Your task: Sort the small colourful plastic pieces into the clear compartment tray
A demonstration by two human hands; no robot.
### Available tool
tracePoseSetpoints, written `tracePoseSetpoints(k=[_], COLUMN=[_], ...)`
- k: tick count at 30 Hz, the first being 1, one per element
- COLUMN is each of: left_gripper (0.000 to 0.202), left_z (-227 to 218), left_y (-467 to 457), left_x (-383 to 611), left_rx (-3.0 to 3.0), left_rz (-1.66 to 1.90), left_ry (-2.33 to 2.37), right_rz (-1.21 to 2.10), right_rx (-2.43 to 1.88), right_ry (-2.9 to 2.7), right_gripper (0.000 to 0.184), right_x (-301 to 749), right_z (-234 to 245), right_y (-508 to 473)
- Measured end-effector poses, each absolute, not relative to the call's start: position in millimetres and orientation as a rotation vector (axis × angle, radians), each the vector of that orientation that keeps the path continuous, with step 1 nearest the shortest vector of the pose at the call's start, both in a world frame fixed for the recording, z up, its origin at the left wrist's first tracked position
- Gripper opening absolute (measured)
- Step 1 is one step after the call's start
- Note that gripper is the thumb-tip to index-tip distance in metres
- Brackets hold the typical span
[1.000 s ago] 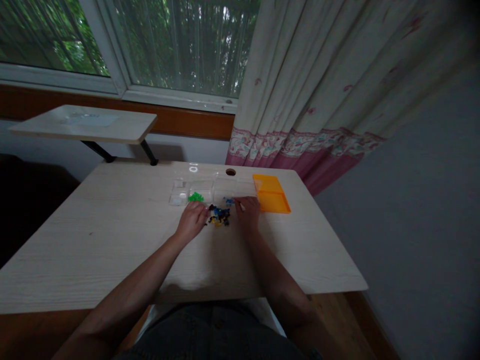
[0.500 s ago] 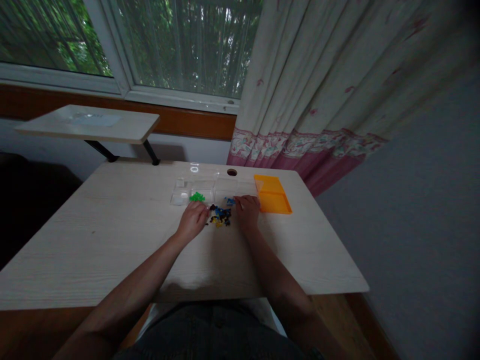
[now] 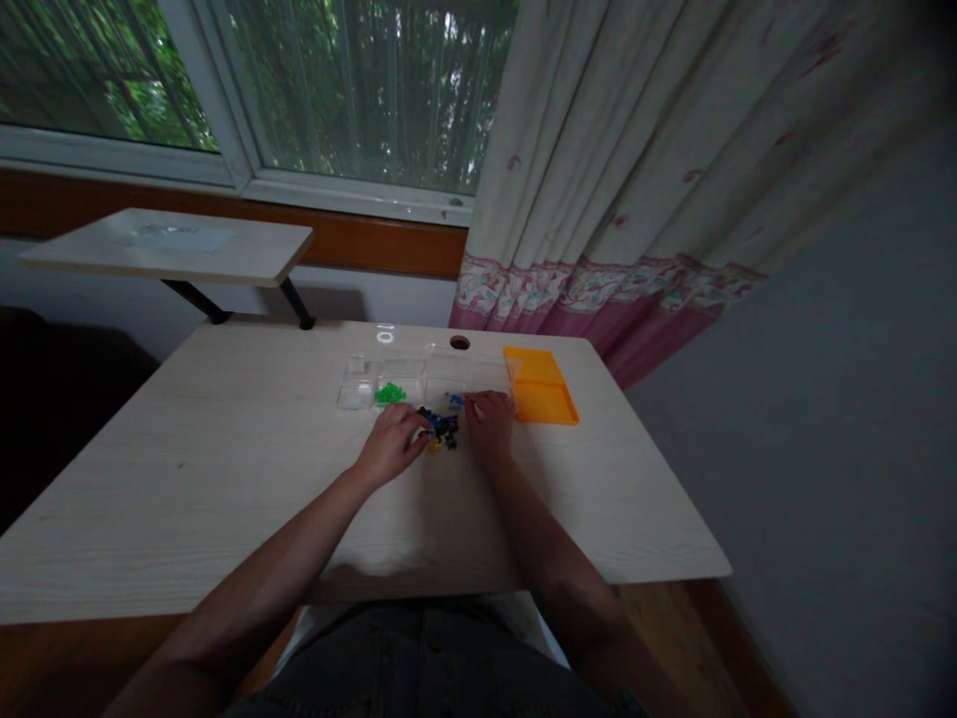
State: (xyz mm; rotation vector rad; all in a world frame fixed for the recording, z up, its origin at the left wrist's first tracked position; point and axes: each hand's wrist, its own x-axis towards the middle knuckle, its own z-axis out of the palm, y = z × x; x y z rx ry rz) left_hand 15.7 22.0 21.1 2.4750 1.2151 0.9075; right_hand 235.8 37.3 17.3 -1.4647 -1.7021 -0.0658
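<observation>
A pile of small blue, black and yellow plastic pieces (image 3: 443,429) lies on the table in front of a clear divided box. My left hand (image 3: 391,441) reaches into the pile's left side, thumb and fingers apart around some pieces. My right hand (image 3: 489,421) rests at the box's front edge, right of the pile. Its fingers are curled together beside a few blue pieces (image 3: 455,401); whatever they hold is too small to make out. Green pieces (image 3: 390,394) fill part of a left compartment of the clear box (image 3: 404,369).
An orange tray or lid (image 3: 549,399) lies right of the box. Behind the box is a round hole (image 3: 460,343) in the wooden table (image 3: 246,499). A raised shelf (image 3: 179,249) stands at the back left, and a curtain (image 3: 583,229) hangs beyond the table.
My left hand has moved slightly right into the pile, and its thumb and fingers have spread. The right hand stays almost in place by the blue pieces.
</observation>
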Motion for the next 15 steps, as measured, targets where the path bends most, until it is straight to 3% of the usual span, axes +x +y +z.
tracePoseSetpoints(k=[6,15], left_gripper=[0.024,0.013], left_z=[20.4,20.0], left_y=[19.8,22.5], left_x=[19.1,14.4], left_rx=[2.560,2.579], left_rz=[0.799,0.829], left_ry=[1.254,1.354], right_rz=[-0.096,-0.094], right_rx=[-1.472,-1.379], right_ry=[-1.727,-1.769], right_gripper=[0.018,0.018], right_x=[234.4,231.3], right_z=[17.0,15.3], right_y=[37.2,36.7])
